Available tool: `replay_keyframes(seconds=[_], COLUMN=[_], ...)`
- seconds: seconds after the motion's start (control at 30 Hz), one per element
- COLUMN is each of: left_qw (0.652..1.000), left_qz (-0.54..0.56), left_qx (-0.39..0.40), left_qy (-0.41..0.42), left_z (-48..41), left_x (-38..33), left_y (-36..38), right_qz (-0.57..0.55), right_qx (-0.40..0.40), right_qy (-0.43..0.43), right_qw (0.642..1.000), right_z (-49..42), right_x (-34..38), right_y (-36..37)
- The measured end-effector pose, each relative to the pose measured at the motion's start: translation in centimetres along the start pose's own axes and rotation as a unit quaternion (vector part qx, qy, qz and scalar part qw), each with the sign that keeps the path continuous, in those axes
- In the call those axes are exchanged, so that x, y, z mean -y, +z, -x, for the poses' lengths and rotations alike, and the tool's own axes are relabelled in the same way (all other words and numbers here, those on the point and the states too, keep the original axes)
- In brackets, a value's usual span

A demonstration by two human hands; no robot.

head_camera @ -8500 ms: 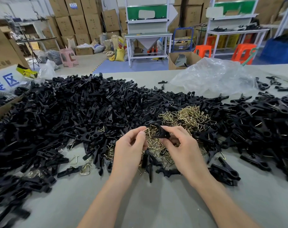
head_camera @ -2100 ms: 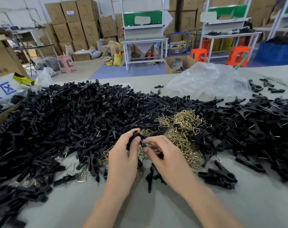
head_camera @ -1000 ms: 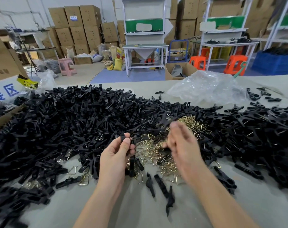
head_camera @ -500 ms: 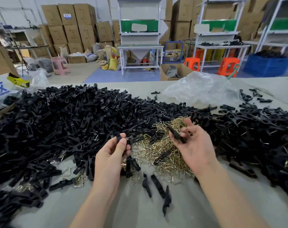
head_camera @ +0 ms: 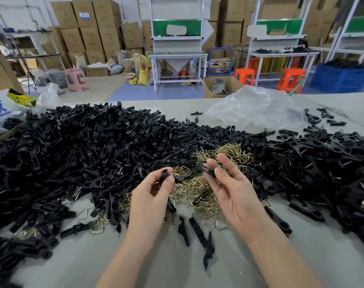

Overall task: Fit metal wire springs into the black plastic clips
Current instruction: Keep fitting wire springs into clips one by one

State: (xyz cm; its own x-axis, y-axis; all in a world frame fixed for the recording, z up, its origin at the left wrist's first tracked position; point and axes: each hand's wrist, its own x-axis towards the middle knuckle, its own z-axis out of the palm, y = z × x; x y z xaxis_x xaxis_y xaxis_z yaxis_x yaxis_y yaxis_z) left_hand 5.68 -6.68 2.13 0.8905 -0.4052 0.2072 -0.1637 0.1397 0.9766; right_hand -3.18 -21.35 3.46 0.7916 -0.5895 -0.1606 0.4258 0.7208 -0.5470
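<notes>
Above the near-centre of the grey table point(head_camera: 177, 271), both hands are hovering over the brass spring pile point(head_camera: 197, 190). Left hand point(head_camera: 151, 196) is pinching a black clip piece point(head_camera: 165, 175) between thumb and curled fingers, with the piece standing roughly upright. Right hand point(head_camera: 233, 190), palm turned up, is pinching a second clip piece point(head_camera: 207, 170) between thumb and first fingers, and its other fingers are lying loosely extended. The two pieces are sitting apart, not touching. Neither hand seems to be carrying a spring, though small wire would be hard to tell here.

Step looks like pairing two halves, ahead of any spring fitting. Next move is probably calling for bringing the halves together lined up, then freeing one spring from the tangled pile just below and seating it across both.

Unsprung clips are lying in a big heap point(head_camera: 93, 152) left and far, and another heap point(head_camera: 322, 163) is lying right. Loose pieces point(head_camera: 194, 229) are lying near, between the wrists. A clear plastic bag point(head_camera: 256, 109) is sitting far right.
</notes>
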Motion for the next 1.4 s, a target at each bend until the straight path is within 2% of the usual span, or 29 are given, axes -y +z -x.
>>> replay_keyframes(seconds=[0.3, 0.43, 0.6, 0.73, 0.9, 1.17, 1.3, 1.4], left_qw=[0.986, 0.98, 0.994, 0.998, 0.982, 0.965, 0.952, 0.956], left_qz=[-0.146, -0.174, -0.084, -0.001, -0.126, -0.174, -0.226, -0.23], left_qx=[0.002, 0.009, -0.018, -0.015, 0.05, 0.092, 0.067, 0.038], left_qy=[0.075, 0.096, 0.064, 0.062, 0.13, 0.173, 0.193, 0.178], left_z=[0.2, 0.3, 0.1, 0.7, 1.8, 2.0, 1.7, 1.4], left_x=[0.9, 0.9, 0.1, -0.8, -0.7, -0.3, 0.0, -0.1], left_y=[0.0, -0.1, 0.1, 0.5, 1.3, 1.8, 1.6, 1.2], right_qz=[0.015, -0.005, 0.018, 0.087, 0.208, 0.229, 0.215, 0.23], right_qx=[0.002, -0.008, 0.028, 0.052, 0.053, 0.025, 0.052, 0.095], right_qy=[-0.021, -0.014, -0.022, -0.034, -0.049, -0.094, -0.08, -0.053], right_qw=[1.0, 1.0, 0.999, 0.994, 0.975, 0.969, 0.972, 0.967], right_z=[0.3, 0.1, 0.1, 0.1, 0.7, 1.0, 0.7, 0.6], right_x=[0.0, 0.1, -0.4, -1.4, -2.1, -1.7, -1.8, -2.2], right_y=[-0.1, -0.3, -0.5, -0.5, 0.0, 0.0, -0.2, -0.3])
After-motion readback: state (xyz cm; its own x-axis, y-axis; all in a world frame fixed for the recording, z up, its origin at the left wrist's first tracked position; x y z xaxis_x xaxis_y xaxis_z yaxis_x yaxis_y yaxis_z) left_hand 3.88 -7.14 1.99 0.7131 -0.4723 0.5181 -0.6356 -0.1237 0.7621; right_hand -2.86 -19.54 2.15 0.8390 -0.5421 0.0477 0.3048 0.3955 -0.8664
